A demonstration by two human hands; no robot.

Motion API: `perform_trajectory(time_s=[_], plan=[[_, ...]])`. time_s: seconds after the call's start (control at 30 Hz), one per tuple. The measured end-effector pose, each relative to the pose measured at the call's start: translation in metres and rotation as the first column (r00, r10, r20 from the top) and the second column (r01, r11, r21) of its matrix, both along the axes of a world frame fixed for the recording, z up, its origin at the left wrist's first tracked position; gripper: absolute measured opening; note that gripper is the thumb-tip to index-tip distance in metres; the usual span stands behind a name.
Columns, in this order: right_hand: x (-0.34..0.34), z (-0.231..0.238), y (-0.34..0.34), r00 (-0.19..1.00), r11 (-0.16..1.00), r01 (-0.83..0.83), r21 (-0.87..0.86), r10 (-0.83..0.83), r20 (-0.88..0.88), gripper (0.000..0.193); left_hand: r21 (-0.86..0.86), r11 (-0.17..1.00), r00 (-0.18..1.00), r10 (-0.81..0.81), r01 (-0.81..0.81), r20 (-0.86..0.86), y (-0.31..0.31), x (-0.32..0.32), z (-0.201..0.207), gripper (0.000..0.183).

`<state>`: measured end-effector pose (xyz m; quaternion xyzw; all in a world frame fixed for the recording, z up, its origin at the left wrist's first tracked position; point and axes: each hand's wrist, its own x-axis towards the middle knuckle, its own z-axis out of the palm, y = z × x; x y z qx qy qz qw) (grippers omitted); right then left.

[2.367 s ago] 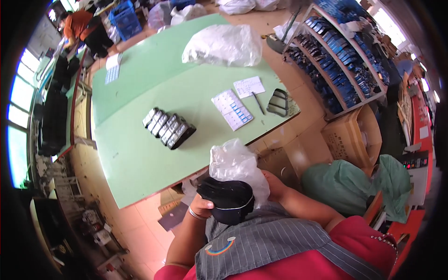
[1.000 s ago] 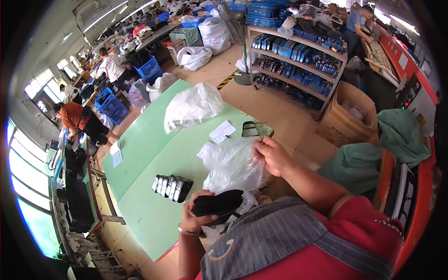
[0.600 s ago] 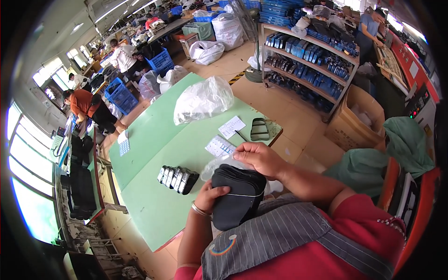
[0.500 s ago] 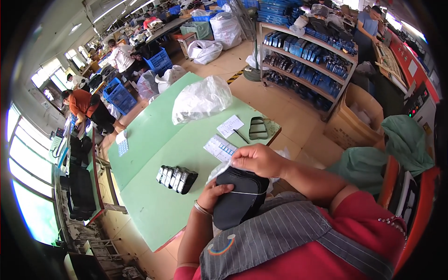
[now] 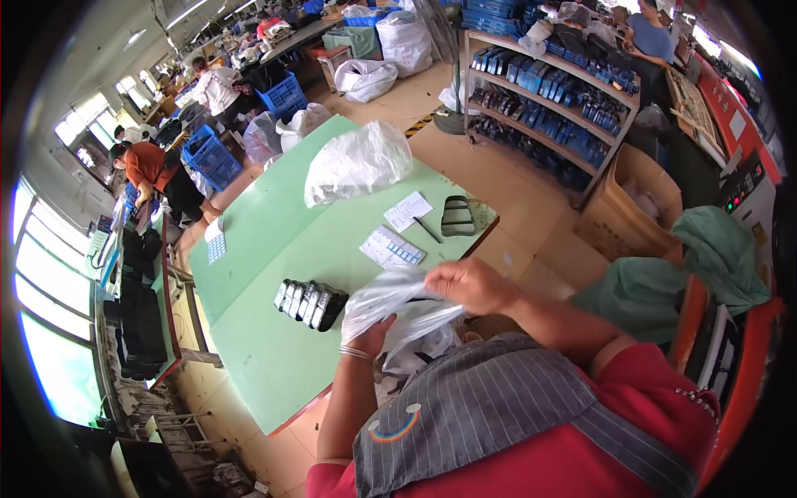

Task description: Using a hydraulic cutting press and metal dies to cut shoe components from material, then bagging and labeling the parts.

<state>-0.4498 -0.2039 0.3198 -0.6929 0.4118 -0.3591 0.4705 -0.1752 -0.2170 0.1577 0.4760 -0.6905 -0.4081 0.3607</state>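
Note:
A clear plastic bag (image 5: 398, 292) is stretched between my hands above the near edge of the green table. My right hand (image 5: 475, 286) is closed, pinching the bag's right edge. On the other side, my left hand (image 5: 371, 334) grips the bag, its fingers partly covered by the film. More crumpled plastic (image 5: 421, 349) hangs below, against my apron. The black stack of flat pieces seen earlier is mostly hidden now; I cannot tell whether it is inside the bag. Left of my hands lies a bundle of black and silver pieces (image 5: 311, 304).
On the green table (image 5: 274, 365) are a large plastic bag (image 5: 359, 163), paper slips (image 5: 407, 211), a printed card (image 5: 392, 247), a pen (image 5: 428, 230), a black metal frame (image 5: 457, 217) and a calculator (image 5: 216, 241). A loaded shelf rack (image 5: 552, 108) and a cardboard box (image 5: 633, 203) stand beyond. People work nearby.
The black stack has dropped from view behind the plastic. The bag is now spread wider between my hands, and my right hand has moved slightly right.

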Motion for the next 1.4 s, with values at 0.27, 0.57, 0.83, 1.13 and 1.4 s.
perform_trajectory(time_s=[0.27, 0.57, 0.83, 1.13, 1.4], plan=[[-0.019, 0.021, -0.019, 0.955, 0.991, 0.135, 0.011, -0.133, 0.265, 0.015, 0.364, 0.861, 0.542, -0.506, 0.355, 0.67, 0.032, -0.024, 0.182, 0.036], [0.022, 0.047, 0.023, 0.784, 0.785, -0.619, 0.027, 0.62, -0.044, 0.022, -0.531, 0.686, 0.865, -0.35, 0.498, 0.359, 0.013, -0.051, 0.257, 0.044], [-0.027, 0.086, 0.038, 0.851, 0.957, -0.236, -0.169, 0.287, 0.439, 0.019, 0.202, 0.648, 0.679, -0.702, 0.735, -0.218, -0.004, -0.077, 0.052, 0.081], [-0.094, 0.072, 0.004, 0.726, 0.914, 0.404, -0.029, -0.302, 0.618, 0.019, 0.235, 0.21, 0.308, -0.462, 0.949, -0.832, 0.024, -0.119, 0.145, 0.065], [-0.048, 0.045, -0.007, 0.802, 0.934, 0.342, 0.108, -0.35, 0.484, 0.007, -0.111, 0.982, 0.983, -0.139, 0.153, 0.122, -0.088, -0.056, 0.031, 0.024]])
